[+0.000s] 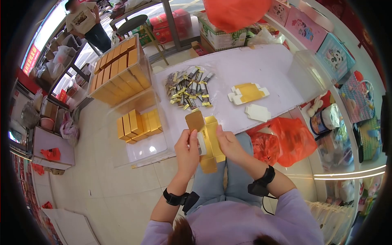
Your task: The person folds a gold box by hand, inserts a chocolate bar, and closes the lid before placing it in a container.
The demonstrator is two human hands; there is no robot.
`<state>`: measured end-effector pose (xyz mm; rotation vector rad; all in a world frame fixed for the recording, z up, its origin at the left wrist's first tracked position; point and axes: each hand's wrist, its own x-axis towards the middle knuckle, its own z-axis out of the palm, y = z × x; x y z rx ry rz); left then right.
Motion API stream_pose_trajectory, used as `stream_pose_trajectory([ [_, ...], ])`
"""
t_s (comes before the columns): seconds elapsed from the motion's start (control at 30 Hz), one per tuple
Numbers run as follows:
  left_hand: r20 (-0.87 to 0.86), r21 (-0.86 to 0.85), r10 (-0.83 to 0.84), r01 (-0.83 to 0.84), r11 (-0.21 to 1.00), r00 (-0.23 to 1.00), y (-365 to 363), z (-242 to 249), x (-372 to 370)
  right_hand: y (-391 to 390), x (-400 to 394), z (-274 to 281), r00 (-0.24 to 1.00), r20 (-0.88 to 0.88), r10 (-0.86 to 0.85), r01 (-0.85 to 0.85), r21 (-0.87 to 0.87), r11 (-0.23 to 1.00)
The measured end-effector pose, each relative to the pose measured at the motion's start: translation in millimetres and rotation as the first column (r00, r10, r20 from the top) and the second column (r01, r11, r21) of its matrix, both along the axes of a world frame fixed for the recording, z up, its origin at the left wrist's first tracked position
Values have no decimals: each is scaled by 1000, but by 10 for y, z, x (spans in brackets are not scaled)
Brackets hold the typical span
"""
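Note:
Between my hands, above my lap at the table's front edge, is a partly unfolded gold cardboard box with its flaps sticking out. My left hand pinches its left side near a raised flap. On its right edge, my right hand grips with thumb and fingers. Beyond the box lies a pile of small wrapped bars in dark and gold wrappers on clear plastic. To the right on the table are a flat gold box blank and a white card piece.
A clear bin at the table's left holds several gold boxes. Behind it stands another clear bin packed with gold boxes. Red plastic bags hang below the table's right side. Shelves with bags line the right. A person stands far left.

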<state>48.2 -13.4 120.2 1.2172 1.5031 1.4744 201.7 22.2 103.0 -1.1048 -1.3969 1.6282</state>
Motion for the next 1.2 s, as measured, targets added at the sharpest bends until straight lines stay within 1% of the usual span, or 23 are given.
stream_pose_trajectory([
  [0.07,-130,12,31,-30,999,991,-36,8,1,-8,-71,104,997,62,-50,52,-26,998],
  [0.2,-183,78,75,-61,995,980,-9,-139,-24,-46,-133,143,996,58,-72,73,-24,997],
  [0.27,-40,-104,1,-5,995,999,11,-133,-72,-20,-143,35,987,109,-115,108,68,992],
  [0.3,-45,-85,8,-12,996,999,25,-114,-92,9,-135,-5,989,102,-111,102,86,991],
  [0.37,-81,-165,-12,-1,986,997,14,-96,-92,47,-110,-61,950,258,-178,111,257,960],
  [0.4,-83,-154,-6,-7,988,996,8,-98,-70,44,-124,-13,951,254,-176,106,267,958],
  [0.47,-336,164,71,-16,986,939,-14,-118,-23,15,-134,103,903,279,-325,135,536,834],
  [0.5,-332,54,-110,136,989,937,-56,-132,-71,19,-130,97,910,304,-282,78,542,836],
  [0.53,-332,59,-104,131,990,937,-91,-159,-27,22,-152,95,911,303,-279,74,546,834],
  [0.6,-289,111,-153,192,975,945,-146,-187,108,7,-207,100,990,103,-97,44,427,903],
  [0.63,-241,41,-196,211,977,951,-165,-172,106,23,-216,50,990,103,-93,41,426,904],
  [0.67,-240,39,-193,208,977,951,-169,-151,91,57,-224,-44,995,83,-50,12,406,914],
  [0.7,-153,22,-181,186,982,972,-160,-111,67,54,-242,-24,998,64,-7,-19,383,924],
  [0.73,-62,-3,-165,165,986,984,-162,-78,46,25,-223,-1,998,69,-3,-23,373,928],
  [0.77,-56,-14,-165,164,986,985,-160,-43,15,11,-191,38,997,73,-19,-11,390,921],
  [0.83,72,51,-220,217,975,973,-167,12,-31,16,-170,64,997,65,-46,15,406,914],
  [0.87,77,46,-219,216,975,973,-159,35,-31,23,-165,101,997,69,-44,13,400,916],
  [0.93,180,69,-273,265,962,945,-164,76,-36,-23,-169,223,996,-22,-88,90,379,921],
  [0.97,183,66,-273,265,962,945,-159,106,-47,-41,-191,239,987,-89,-135,159,361,919],
  [1.03,334,63,-302,298,952,893,-162,154,-82,-12,-169,235,989,-96,-110,137,346,928],
  [1.07,340,58,-300,298,953,892,-156,159,-107,5,-155,230,991,-105,-83,114,336,935],
  [1.1,372,71,-345,344,936,862,-150,162,-142,6,-142,224,983,-175,-59,99,234,967],
  [1.2,413,69,-404,414,908,816,-154,165,-228,17,-109,259,981,-193,-5,58,269,961],
])
